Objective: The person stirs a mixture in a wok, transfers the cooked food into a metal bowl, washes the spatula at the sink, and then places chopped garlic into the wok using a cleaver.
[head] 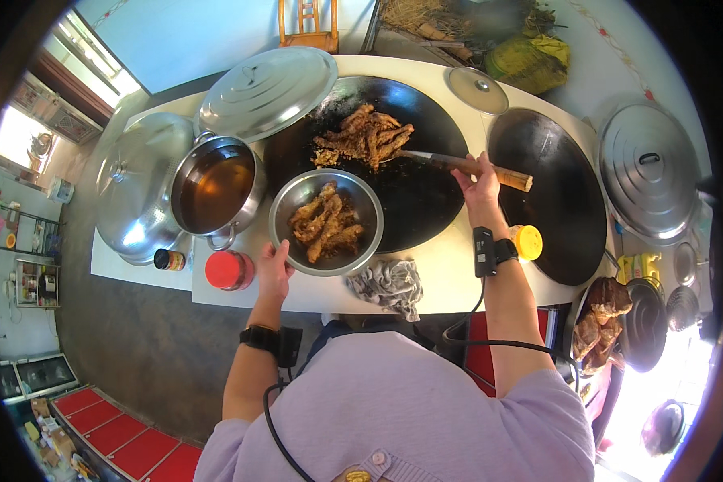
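My left hand [275, 269] grips the near left rim of a stainless steel bowl [370, 236], which holds several browned, coated pieces of food [326, 224]. My right hand [479, 182] is closed around the wooden handle of a metal spatula [446, 161]. The spatula's blade is mostly hidden under a pile of browned fried pieces [373, 135] in a large black wok [425, 199] set into the counter. The bowl overlaps the wok's near left edge.
A pot of brown liquid [214, 193] stands left of the bowl, near large metal lids [268, 90]. A red-lidded jar [229, 270], a crumpled cloth [388, 286] and a yellow-lidded jar [526, 243] lie along the near side. A second wok [548, 193] is at right.
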Action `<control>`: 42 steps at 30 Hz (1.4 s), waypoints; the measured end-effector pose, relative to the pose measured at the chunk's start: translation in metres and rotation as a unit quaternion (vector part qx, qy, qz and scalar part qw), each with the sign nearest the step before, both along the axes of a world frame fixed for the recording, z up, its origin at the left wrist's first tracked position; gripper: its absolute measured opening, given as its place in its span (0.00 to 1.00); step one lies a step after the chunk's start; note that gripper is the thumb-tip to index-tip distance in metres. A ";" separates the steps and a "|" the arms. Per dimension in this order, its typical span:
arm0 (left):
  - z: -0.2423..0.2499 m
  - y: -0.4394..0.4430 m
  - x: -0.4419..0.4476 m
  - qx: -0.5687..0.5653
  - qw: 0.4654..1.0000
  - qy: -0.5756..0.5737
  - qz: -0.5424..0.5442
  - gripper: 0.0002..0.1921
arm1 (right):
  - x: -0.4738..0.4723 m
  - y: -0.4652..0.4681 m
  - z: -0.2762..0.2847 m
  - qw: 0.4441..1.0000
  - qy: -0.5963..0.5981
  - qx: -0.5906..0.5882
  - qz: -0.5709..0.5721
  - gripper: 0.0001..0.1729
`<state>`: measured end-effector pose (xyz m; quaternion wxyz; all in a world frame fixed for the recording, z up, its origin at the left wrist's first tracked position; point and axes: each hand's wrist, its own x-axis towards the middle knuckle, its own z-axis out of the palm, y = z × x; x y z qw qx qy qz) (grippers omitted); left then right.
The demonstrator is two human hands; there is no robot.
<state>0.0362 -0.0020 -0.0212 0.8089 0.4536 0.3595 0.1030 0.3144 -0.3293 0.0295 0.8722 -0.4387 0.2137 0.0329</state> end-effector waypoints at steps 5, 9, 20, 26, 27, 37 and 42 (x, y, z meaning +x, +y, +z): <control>0.003 0.001 0.003 0.003 0.999 -0.027 -0.024 0.06 | 0.001 -0.026 0.043 0.997 -0.075 -0.005 0.012 0.14; 0.005 0.001 0.009 0.010 0.997 -0.058 -0.043 0.07 | -0.002 -0.044 0.088 0.988 -0.132 -0.018 0.078 0.14; -0.002 0.005 0.023 -0.014 0.998 -0.052 -0.033 0.07 | -0.015 0.000 0.198 0.905 -0.149 -0.166 0.362 0.23; -0.008 0.006 0.018 -0.006 0.997 -0.064 -0.034 0.09 | -0.030 0.078 0.230 0.767 -0.187 -0.371 0.489 0.28; -0.009 0.006 0.018 -0.003 0.997 -0.065 -0.033 0.09 | -0.032 0.088 0.237 0.744 -0.213 -0.383 0.505 0.27; -0.012 0.004 0.018 0.008 0.997 -0.071 -0.026 0.10 | -0.085 0.141 0.288 0.566 -0.371 -0.513 0.528 0.17; -0.008 0.004 0.022 0.009 0.998 -0.056 -0.037 0.10 | -0.133 0.149 0.269 0.382 -0.554 -0.414 0.613 0.09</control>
